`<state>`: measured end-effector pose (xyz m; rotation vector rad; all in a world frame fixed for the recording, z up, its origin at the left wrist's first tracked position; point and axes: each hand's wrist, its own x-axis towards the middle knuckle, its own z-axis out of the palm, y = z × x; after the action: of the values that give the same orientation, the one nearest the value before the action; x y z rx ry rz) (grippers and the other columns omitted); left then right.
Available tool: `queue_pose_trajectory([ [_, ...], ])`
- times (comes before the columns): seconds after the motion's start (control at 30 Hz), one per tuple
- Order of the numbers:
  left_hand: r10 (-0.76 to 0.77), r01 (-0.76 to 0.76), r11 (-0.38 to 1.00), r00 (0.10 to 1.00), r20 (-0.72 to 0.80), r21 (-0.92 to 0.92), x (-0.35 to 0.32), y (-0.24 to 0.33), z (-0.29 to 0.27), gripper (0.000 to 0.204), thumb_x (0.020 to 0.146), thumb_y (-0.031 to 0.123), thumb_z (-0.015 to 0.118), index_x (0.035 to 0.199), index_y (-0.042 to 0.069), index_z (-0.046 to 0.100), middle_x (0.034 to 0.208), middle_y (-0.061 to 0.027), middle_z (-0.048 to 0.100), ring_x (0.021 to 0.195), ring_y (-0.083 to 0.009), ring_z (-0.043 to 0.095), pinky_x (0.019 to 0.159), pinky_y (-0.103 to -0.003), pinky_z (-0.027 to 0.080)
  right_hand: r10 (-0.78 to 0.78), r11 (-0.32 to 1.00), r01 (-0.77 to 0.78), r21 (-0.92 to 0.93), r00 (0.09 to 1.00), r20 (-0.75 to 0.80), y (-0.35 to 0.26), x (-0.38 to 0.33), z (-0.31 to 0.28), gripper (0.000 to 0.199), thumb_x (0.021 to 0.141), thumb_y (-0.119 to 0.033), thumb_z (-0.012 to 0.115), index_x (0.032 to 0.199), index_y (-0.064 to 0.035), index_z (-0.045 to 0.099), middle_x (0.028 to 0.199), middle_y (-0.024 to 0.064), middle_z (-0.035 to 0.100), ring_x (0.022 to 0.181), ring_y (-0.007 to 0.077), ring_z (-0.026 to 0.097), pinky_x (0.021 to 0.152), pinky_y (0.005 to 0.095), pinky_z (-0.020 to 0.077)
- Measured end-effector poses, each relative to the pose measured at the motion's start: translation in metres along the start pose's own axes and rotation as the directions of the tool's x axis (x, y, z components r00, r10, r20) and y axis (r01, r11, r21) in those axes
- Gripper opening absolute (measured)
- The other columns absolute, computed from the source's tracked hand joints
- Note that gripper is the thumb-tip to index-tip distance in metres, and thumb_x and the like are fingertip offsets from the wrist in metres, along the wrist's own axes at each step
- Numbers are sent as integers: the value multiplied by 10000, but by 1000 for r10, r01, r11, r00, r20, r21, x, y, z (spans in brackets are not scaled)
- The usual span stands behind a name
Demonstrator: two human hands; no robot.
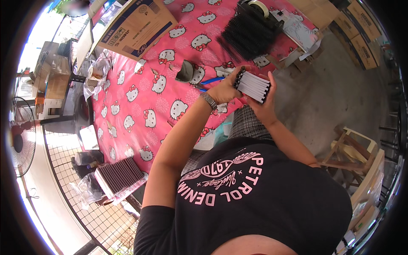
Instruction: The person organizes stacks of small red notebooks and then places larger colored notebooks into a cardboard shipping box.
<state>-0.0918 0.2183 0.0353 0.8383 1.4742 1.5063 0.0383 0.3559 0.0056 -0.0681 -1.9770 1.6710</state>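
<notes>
My left hand, with a metal-banded watch on its wrist, grips a bundle of white sticks with black ends from the left side. My right hand closes round the bundle's right side. The sticks lie side by side in a flat block; I cannot tell just what they are. Near my left hand, a tool with blue handles lies on the pink patterned tablecloth. A dark grey-green cup-like thing stands a little farther left.
A heap of thin black rods lies at the far side, with a tape roll by it. A cardboard box stands far left. A box of dark sticks is near left. Wooden chair at right; fan at left.
</notes>
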Motion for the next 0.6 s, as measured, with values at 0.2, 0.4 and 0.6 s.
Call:
queue_pose_trajectory([
  [0.2,58,-16,947,991,-123,321,0,-18,7,866,708,-37,728,1444,23,277,1277,-137,557,1211,-203,521,1034,-339,418,-70,938,158,-309,958,277,55,-5,-32,855,774,-143,817,1436,-11,292,1248,155,545,1162,284,566,976,395,464],
  [0.4,-17,23,999,983,-181,35,-67,21,-12,796,732,86,808,1398,-12,384,1169,-113,641,1062,-176,606,951,-316,473,250,968,-185,-171,784,567,-35,21,-11,618,820,-241,786,1291,17,481,1190,139,604,1115,217,590,938,365,474],
  [0.6,-271,13,941,625,-732,-338,-230,50,-11,583,812,273,746,1266,-32,546,1122,-97,659,990,-176,624,872,-305,476,224,904,-414,107,672,706,-87,15,123,581,883,-228,711,1340,20,451,1199,133,607,1052,181,599,911,334,482],
])
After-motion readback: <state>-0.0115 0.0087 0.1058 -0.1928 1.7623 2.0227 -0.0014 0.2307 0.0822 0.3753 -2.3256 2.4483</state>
